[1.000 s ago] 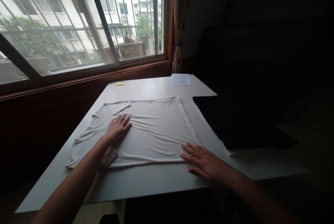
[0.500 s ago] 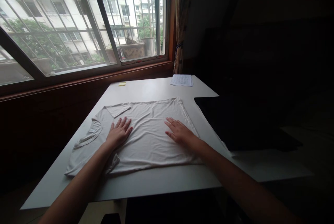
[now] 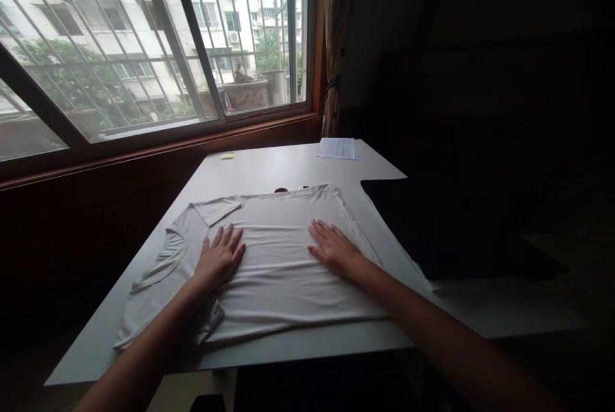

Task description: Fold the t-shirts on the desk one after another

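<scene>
A white short-sleeved T-shirt lies spread on the white table, its neckline to the left and its hem to the right. Flat on the cloth near the far sleeve rests my left hand, fingers spread. My right hand also lies flat on the shirt, close to the hem, with fingers stretched out. Shallow creases run across the cloth between the two hands. My left forearm hides part of the near sleeve and shoulder.
At the table's far edge lie printed papers and a yellow note. Two small dark objects peek out behind the shirt. Black cloth covers the right side. A barred window and a tied curtain stand behind.
Both hands have shifted slightly toward me with the shirt under them. The diagonal wrinkles have become straighter, and small dark objects now show beyond the shirt's far edge.
</scene>
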### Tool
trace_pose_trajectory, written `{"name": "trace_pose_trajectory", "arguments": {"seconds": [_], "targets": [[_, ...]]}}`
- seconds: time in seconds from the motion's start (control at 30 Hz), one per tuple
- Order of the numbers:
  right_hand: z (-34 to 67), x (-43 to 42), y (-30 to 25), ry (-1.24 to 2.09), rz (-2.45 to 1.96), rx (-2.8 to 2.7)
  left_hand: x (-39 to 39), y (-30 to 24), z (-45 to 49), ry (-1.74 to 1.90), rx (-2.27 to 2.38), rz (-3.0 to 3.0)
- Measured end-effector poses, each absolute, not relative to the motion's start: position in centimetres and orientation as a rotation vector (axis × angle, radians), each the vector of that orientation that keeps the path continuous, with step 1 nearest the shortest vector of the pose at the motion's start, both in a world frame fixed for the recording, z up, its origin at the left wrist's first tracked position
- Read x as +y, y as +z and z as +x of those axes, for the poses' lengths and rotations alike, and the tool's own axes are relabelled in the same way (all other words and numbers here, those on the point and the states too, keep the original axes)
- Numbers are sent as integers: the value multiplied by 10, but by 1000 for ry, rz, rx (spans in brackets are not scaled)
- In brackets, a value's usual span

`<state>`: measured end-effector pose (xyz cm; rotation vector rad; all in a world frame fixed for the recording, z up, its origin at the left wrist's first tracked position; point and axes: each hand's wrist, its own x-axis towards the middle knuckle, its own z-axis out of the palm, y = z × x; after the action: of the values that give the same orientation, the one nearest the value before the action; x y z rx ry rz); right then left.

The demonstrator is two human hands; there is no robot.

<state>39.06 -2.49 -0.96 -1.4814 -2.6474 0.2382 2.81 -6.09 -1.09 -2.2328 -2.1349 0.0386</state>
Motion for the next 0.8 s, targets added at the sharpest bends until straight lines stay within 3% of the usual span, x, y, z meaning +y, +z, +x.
{"name": "trace_pose_trajectory", "arguments": {"seconds": [0.33, 0.53, 0.8], "targets": [[402, -33, -6, 298, -1512, -2656, -64, -9, 32, 68, -2036, -2265], [385, -1, -1, 238, -1510, -2570, -5, 6, 23, -30, -1986, -2155], [346, 79, -5, 318, -1614, -2504, 67, 3, 15, -72, -2248, -2120]]}}
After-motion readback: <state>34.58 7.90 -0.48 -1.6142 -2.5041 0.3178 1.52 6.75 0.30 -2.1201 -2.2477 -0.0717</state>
